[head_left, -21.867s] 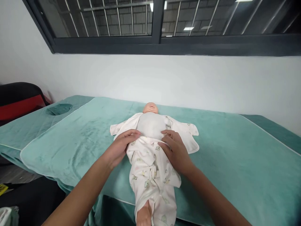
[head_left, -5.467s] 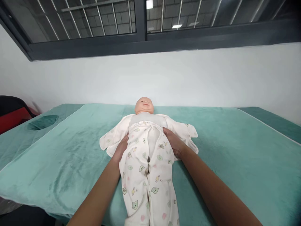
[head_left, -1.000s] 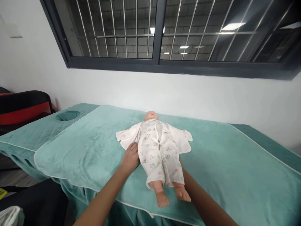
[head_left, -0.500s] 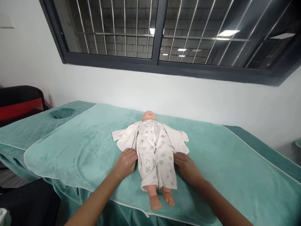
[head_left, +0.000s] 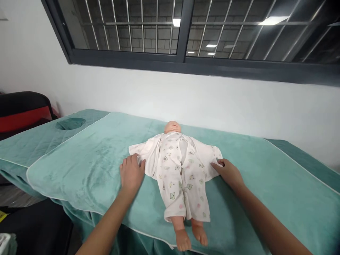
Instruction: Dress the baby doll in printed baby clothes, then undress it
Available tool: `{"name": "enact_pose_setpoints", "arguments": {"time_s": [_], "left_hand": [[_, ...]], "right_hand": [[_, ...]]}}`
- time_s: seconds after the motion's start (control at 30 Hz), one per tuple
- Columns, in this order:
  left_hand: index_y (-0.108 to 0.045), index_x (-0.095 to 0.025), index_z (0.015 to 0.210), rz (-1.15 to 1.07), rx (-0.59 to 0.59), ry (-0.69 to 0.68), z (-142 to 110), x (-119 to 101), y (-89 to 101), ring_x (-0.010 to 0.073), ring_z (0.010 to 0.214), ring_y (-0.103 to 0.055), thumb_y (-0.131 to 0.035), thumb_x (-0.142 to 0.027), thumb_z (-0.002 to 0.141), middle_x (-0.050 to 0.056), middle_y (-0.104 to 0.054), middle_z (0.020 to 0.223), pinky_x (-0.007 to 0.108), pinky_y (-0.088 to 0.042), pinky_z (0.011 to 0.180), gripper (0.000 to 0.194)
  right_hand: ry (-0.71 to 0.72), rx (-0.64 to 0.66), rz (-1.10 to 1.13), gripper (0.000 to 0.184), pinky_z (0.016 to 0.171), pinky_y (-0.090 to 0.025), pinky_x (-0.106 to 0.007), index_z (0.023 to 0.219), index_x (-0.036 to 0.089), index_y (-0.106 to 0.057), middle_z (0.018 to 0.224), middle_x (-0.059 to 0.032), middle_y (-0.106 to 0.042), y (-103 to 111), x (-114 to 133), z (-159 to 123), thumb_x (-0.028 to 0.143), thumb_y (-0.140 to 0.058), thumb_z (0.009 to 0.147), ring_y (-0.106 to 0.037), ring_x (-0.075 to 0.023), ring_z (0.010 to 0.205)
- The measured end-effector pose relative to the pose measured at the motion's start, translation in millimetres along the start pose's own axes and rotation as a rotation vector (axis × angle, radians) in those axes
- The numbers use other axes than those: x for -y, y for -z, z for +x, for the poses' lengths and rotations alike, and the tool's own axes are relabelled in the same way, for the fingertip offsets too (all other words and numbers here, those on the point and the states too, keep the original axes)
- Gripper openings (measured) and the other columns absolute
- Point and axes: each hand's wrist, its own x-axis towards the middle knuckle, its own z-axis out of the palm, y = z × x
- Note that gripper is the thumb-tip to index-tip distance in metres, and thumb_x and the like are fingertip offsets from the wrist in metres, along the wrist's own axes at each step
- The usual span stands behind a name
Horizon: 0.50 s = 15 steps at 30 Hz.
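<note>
A baby doll lies on its back on a teal towel, head toward the wall, bare feet near the front edge. It wears white printed trousers, with an open white jacket spread under it. My left hand rests flat on the towel, fingers stretched out, fingertips at the jacket's left edge. My right hand lies at the jacket's right sleeve, fingers curled at its hem; whether they grip the cloth is unclear.
The towel covers a teal massage bed set against a white wall under a barred window. The bed's face hole is at the far left. A black and red chair stands beyond the left end.
Both hands have moved up and outward from beside the doll's thighs to the jacket's spread edges. The camera has shifted slightly.
</note>
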Motion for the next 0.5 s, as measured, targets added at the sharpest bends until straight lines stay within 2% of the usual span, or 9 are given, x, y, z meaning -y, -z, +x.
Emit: {"name": "enact_pose_setpoints", "arguments": {"time_s": [0.07, 0.17, 0.23, 0.3, 0.37, 0.4, 0.43, 0.5], "left_hand": [[-0.057, -0.013, 0.116, 0.025, -0.029, 0.023, -0.7, 0.3, -0.7, 0.0329, 0.104, -0.052, -0.046, -0.039, 0.09, 0.017, -0.061, 0.11, 0.045, -0.039, 0.086, 0.038], [-0.058, -0.014, 0.113, 0.029, -0.043, 0.062, 0.7, 3.0, -2.6, 0.0336, 0.103, -0.052, -0.046, -0.04, 0.09, 0.016, -0.062, 0.108, 0.044, -0.039, 0.085, 0.037], [-0.06, -0.015, 0.11, -0.01, -0.027, 0.081, 1.9, 4.7, -3.4, 0.0326, 0.1, -0.054, -0.046, -0.038, 0.09, 0.013, -0.065, 0.102, 0.043, -0.039, 0.084, 0.034], [-0.06, -0.017, 0.11, -0.058, -0.014, 0.088, 2.5, 6.1, -3.3, 0.0316, 0.099, -0.055, -0.046, -0.036, 0.089, 0.011, -0.067, 0.098, 0.043, -0.039, 0.083, 0.032], [-0.06, -0.017, 0.112, -0.096, -0.005, 0.085, 2.7, 7.2, -2.6, 0.0308, 0.097, -0.056, -0.047, -0.034, 0.088, 0.01, -0.067, 0.095, 0.042, -0.039, 0.083, 0.032], [-0.06, -0.016, 0.112, -0.107, 0.001, 0.081, 2.6, 7.7, -2.1, 0.0304, 0.096, -0.057, -0.046, -0.034, 0.088, 0.01, -0.068, 0.093, 0.042, -0.039, 0.084, 0.033], [-0.06, -0.016, 0.113, -0.114, 0.006, 0.079, 2.4, 8.3, -1.7, 0.03, 0.095, -0.058, -0.046, -0.033, 0.088, 0.01, -0.068, 0.091, 0.042, -0.039, 0.084, 0.033], [-0.061, -0.015, 0.113, -0.121, 0.014, 0.075, 1.9, 9.2, -1.0, 0.0294, 0.093, -0.059, -0.045, -0.032, 0.088, 0.009, -0.067, 0.087, 0.041, -0.039, 0.083, 0.033]], "right_hand": [[-0.004, 0.065, 0.107, 0.035, 0.077, -0.047, -0.041, 0.085, 0.019, -0.066, 0.096, -0.0095, -0.07, 7.3, 8.4, 3.1, 0.05, -0.064, 0.069, -0.064, -0.031, 0.09], [0.007, 0.171, 0.515, 0.033, 0.07, -0.049, -0.036, 0.082, 0.018, -0.064, 0.086, -0.0087, -0.069, 23.1, 30.1, 2.0, 0.048, -0.065, 0.07, -0.064, -0.0276, 0.082], [0.012, 0.228, 0.824, 0.03, 0.063, -0.049, -0.033, 0.083, 0.018, -0.06, 0.08, -0.0072, -0.066, 34.7, 53.5, -2.0, 0.046, -0.063, 0.073, -0.062, -0.0233, 0.074], [0.056, 0.207, 0.998, 0.025, 0.057, -0.046, -0.028, 0.077, 0.02, -0.054, 0.074, -0.0026, -0.061, 44.3, 82.9, -8.4, 0.043, -0.064, 0.074, -0.058, -0.0181, 0.067], [0.137, 0.209, 1.0, 0.023, 0.054, -0.044, -0.025, 0.075, 0.021, -0.05, 0.07, 0.001, -0.057, 49.2, 113.3, -17.8, 0.041, -0.061, 0.078, -0.056, -0.0157, 0.064], [0.184, 0.221, 0.926, 0.024, 0.055, -0.044, -0.026, 0.074, 0.022, -0.048, 0.07, 0.0014, -0.058, 49.1, 126.8, -24.0, 0.042, -0.059, 0.08, -0.057, -0.0163, 0.065], [0.246, 0.235, 0.809, 0.023, 0.059, -0.047, -0.027, 0.074, 0.022, -0.048, 0.076, 0.0005, -0.062, 47.1, 138.1, -31.0, 0.042, -0.058, 0.081, -0.06, -0.0181, 0.071], [0.42, 0.251, 0.539, 0.019, 0.074, -0.051, -0.035, 0.075, 0.023, -0.049, 0.101, -0.0027, -0.068, 38.4, 152.0, -46.9, 0.037, -0.055, 0.084, -0.063, -0.0238, 0.093]]}}
